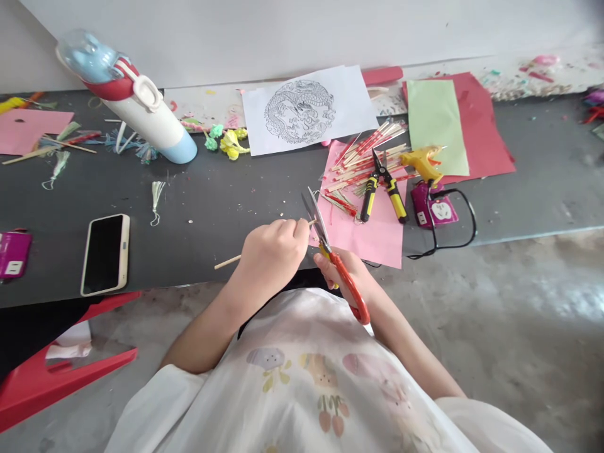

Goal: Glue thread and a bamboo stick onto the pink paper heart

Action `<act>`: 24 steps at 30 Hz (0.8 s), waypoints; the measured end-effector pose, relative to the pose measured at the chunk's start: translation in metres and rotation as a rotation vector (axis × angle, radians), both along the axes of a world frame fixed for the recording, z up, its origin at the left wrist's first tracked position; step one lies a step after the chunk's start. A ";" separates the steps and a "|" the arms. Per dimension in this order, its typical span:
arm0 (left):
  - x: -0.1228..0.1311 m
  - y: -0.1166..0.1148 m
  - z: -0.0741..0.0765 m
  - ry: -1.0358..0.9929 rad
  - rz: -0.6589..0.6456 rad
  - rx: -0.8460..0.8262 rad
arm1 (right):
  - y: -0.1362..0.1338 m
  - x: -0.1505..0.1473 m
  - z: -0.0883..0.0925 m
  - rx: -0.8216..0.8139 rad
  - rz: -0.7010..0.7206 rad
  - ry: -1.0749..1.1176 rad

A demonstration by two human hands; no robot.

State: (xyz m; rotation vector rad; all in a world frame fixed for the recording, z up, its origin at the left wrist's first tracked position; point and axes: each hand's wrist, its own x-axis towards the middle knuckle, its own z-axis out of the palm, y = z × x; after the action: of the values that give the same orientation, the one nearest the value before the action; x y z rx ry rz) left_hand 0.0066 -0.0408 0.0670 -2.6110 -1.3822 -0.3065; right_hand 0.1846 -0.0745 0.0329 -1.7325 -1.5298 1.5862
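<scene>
My left hand (278, 251) is closed around a thin wooden stick (227, 262), whose long end sticks out to the left and whose short tip shows on the right. In my right hand (346, 274) is a pair of scissors (348, 283) with red and yellow handles. The scissors' blades stand apart, pointing away from me, with the stick's tip between or beside them; I cannot tell whether they touch. Just beyond, a pink sheet (382, 245) bears a pile of red-tipped sticks (363, 160) and black-and-yellow pliers (384, 189).
A yellow glue gun (425, 162) with a black cord lies right of the pliers, near a purple packet (436, 206). At the back are a dragon print (302, 113) and green paper (436, 126). Leftward are a bottle (151, 119), a phone (106, 255) and a tassel (157, 201).
</scene>
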 end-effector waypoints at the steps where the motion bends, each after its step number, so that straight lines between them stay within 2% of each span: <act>1: 0.003 -0.002 -0.002 0.003 0.009 0.066 | 0.000 0.000 0.001 0.004 -0.007 -0.001; 4: 0.007 -0.006 -0.010 -0.084 0.048 0.208 | 0.001 0.000 0.003 0.014 -0.013 -0.008; 8: 0.007 -0.003 -0.018 -0.154 0.022 0.262 | -0.001 0.001 0.003 0.010 0.014 0.002; 18: -0.001 0.000 -0.014 -0.177 -0.050 0.171 | -0.003 0.007 0.005 0.052 0.129 0.099; 24: -0.001 -0.001 -0.011 -0.160 -0.053 0.189 | -0.004 0.004 0.004 0.047 0.092 0.067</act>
State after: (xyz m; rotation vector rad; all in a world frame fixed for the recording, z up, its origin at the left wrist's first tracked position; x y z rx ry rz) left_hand 0.0060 -0.0417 0.0559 -2.5163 -1.2623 -0.6342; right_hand 0.1888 -0.0789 0.0367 -1.5892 -1.6220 1.6208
